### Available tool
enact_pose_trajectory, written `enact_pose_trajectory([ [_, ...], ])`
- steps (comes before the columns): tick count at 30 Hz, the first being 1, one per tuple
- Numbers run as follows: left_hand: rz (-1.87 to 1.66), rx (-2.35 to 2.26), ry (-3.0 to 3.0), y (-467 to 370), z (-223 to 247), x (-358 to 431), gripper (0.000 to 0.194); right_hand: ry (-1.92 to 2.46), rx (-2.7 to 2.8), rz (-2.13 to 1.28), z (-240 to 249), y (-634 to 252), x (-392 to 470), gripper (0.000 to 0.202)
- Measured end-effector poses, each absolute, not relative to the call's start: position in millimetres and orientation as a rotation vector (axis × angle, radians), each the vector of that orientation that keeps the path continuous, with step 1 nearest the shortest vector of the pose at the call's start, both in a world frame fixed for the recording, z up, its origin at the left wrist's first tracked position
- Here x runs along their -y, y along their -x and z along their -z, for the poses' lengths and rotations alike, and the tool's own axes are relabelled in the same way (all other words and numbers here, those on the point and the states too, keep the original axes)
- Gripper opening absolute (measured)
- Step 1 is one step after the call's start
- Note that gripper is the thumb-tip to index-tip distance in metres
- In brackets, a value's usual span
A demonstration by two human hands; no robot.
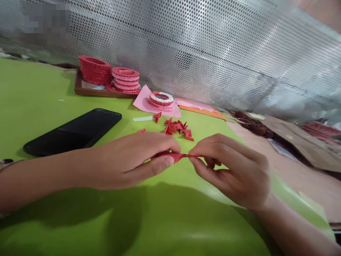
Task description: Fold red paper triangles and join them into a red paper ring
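Note:
Between my two hands stretches a piece of folded red paper (178, 156), held just above the green tabletop. My left hand (138, 160) is closed on its wider end, thumb in front and fingers behind. At the narrow end, my right hand (231, 167) pinches the paper between thumb and index finger. The part inside each grip is hidden. Beyond the hands lies a loose heap of small folded red paper pieces (177, 127), with one more red triangle (157, 117) beside a white paper strip (143, 118).
A black phone-like slab (74, 131) lies behind my left forearm. Farther back, a brown tray (93, 91) holds stacked red rings (95, 71) and pink-red rings (125, 80). A white-topped ring (161, 101) rests on pink paper. Brown cardboard (295, 138) lies right; perforated metal (186, 46) stands behind.

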State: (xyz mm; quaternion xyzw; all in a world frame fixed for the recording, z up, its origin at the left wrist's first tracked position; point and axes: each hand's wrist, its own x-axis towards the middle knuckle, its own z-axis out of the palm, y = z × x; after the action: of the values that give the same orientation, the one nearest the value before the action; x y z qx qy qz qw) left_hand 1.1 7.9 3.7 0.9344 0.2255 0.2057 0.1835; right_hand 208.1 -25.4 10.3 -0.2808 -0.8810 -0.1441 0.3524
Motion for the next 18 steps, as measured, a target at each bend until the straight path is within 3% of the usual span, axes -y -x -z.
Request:
enact_pose_trajectory([
  [6, -0.610, -0.596, -2.678, -1.7, 1.5, -9.3, 0.025, 0.699, 2.363, 0.565, -1.6, -208.3, 32.9, 0.009],
  [8, -0.623, -0.577, -2.714, -1.7, 2.2, -9.8, 0.024, 0.693, 2.370, 0.468, -2.7, -208.9, 31.9, 0.008],
  [12, -0.689, -0.492, -2.859, -1.3, 2.5, -11.5, 0.024, 0.740, 2.371, -0.370, -12.8, -214.4, 19.5, 0.015],
  [15, -0.718, -0.355, -3.031, -1.3, 3.0, -12.4, 0.036, 0.725, 2.290, -1.040, -17.0, -220.1, 9.7, 0.017],
  [18, -0.733, -0.261, -3.178, -2.5, 3.6, -12.0, 0.043, 0.743, 2.132, -1.435, -14.2, -221.9, 6.2, 0.013],
])
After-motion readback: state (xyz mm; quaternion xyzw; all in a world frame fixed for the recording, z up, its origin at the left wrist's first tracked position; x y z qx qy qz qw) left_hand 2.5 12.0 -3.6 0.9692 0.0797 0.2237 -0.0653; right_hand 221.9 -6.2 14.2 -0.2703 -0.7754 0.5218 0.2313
